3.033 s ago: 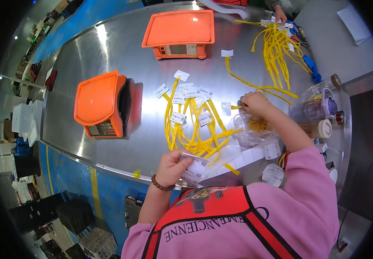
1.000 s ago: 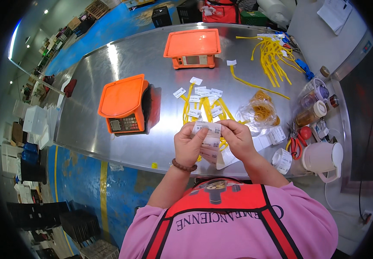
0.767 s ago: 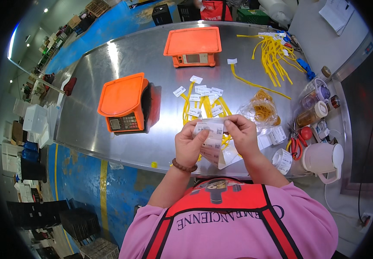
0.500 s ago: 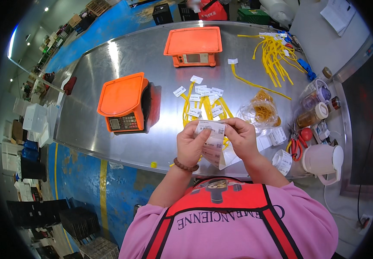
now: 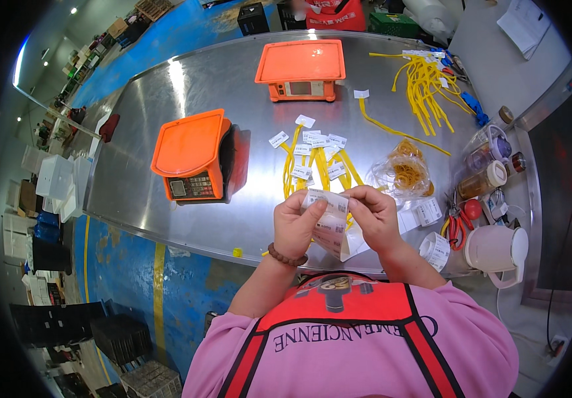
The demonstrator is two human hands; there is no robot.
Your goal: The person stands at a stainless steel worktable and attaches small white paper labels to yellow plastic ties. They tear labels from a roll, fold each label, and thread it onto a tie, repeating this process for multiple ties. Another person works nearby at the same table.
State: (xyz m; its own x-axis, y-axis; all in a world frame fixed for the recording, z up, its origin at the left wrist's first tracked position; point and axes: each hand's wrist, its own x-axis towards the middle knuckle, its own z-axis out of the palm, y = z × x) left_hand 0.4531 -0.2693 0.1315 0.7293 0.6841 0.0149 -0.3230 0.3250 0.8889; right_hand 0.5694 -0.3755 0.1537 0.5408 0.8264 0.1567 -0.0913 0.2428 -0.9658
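Note:
A strip of printed white labels (image 5: 330, 230) hangs between my hands over the near edge of the steel table. My left hand (image 5: 295, 227) grips its left side, thumb on the printed face. At its upper right corner, my right hand (image 5: 375, 215) pinches the strip between thumb and fingers. Just beyond lie several yellow straps (image 5: 319, 162) with white labels stuck on their ends. A roll of labels (image 5: 434, 250) stands right of my right hand, its loose band running toward the strip. A plastic bag of rubber bands (image 5: 406, 167) lies beyond that hand.
Two orange scales (image 5: 190, 149) stand on the steel table (image 5: 127, 166). More yellow straps (image 5: 425, 89) are heaped at the far right. Red-handled scissors (image 5: 457, 227), a pale kettle (image 5: 496, 251) and jars (image 5: 483, 179) line the right edge. A person in red (image 5: 334, 14) is across the table.
Both hands keep hold of the label strip and stay nearly in place, with slight finger movement at its top edge. The whole view has shifted a little.

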